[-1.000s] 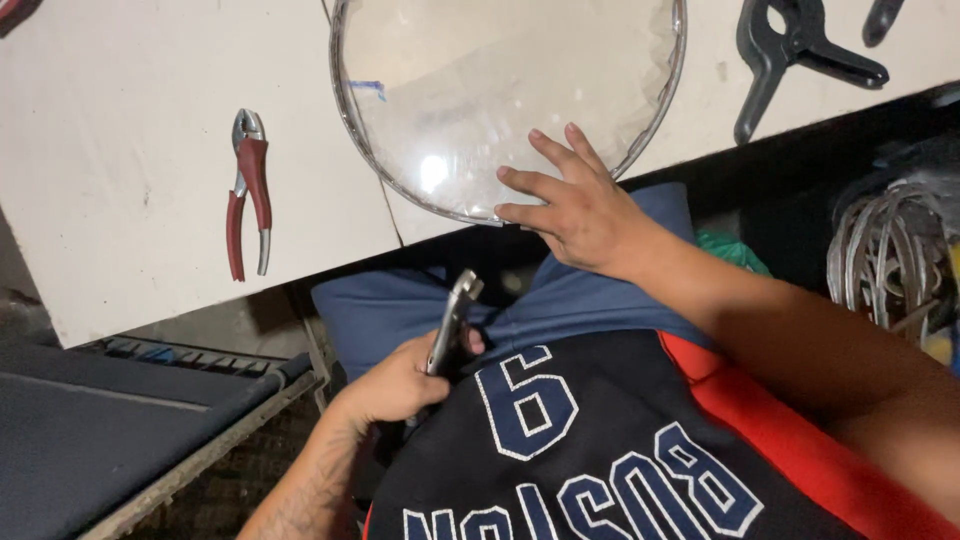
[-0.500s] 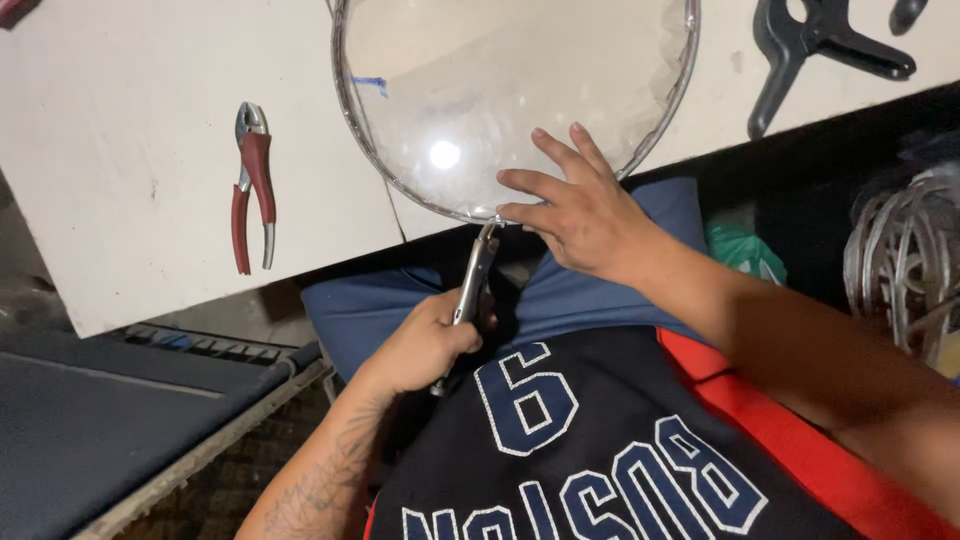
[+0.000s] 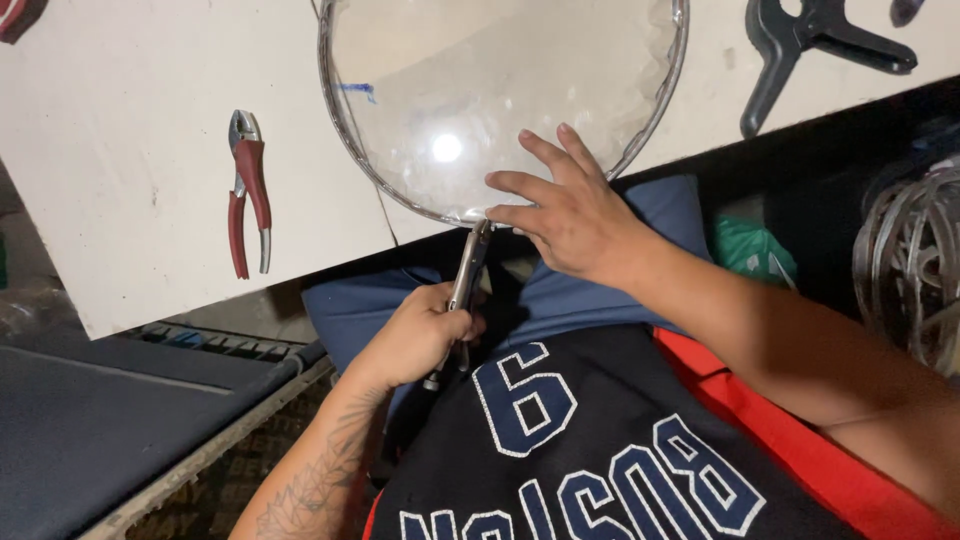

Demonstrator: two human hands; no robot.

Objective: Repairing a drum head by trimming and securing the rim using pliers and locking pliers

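Left hand (image 3: 415,335) is closed around metal pliers (image 3: 465,275), whose nose bites the round clear-skinned hoop (image 3: 500,100) at its lowest rim, where it overhangs the near edge of the white worktable (image 3: 120,180). Right hand (image 3: 570,215) lies flat w/ fingers spread, pressing the hoop steady. Red-handled pliers (image 3: 248,190) lie near the table's left edge, black clamp (image 3: 800,45) at right; dim workshop, wire coils (image 3: 910,260) beside.

Bright light falls from above onto the white tabletop (image 3: 130,150). A round white glare spot shines on the clear round disc (image 3: 500,90). Under the tabletop, toward 3 o'clock, it is dark. The wire coils (image 3: 910,260) there look a bit blurry.
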